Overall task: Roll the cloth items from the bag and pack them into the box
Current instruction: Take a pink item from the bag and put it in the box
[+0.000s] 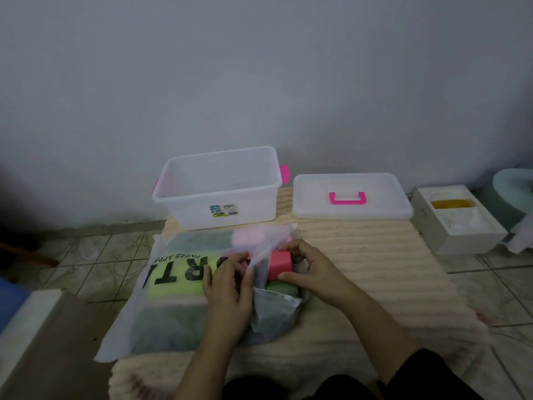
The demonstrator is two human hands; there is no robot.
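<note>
**poster1:** ok so what's going on here? I'm seeing a frosted plastic bag (178, 287) lying on a cream ribbed mat (375, 255) on the tiled floor (490, 287), stuffed with folded cloth items. A yellow-green one (178, 284) is showing through the plastic under some big black letters, plus something greyish-dark nearer the person.

**poster2:** yep, and both hands are working at the bag's open end, which is facing right. The left hand (227, 284) is pinching the upper flap of the bag, fingers curled on the plastic and lifting it a bit. The right hand (308, 269) is gripping a pink folded cloth (281, 264) that's sticking out of the opening, thumb on its near edge, fingers curled over the far side. A green cloth (282, 288) is sitting right under the pink one.

**poster1:** and the box?

**poster2:** the clear box (219, 186) with pink side latches is standing open at the far end of the mat, just past the bag, nothing inside as far as I can tell. Its lid (352, 197) with the pink handle is lying flat just to the right of it. Further right a white foam block (458, 220) with something yellow set in it is sitting on the floor.
</note>
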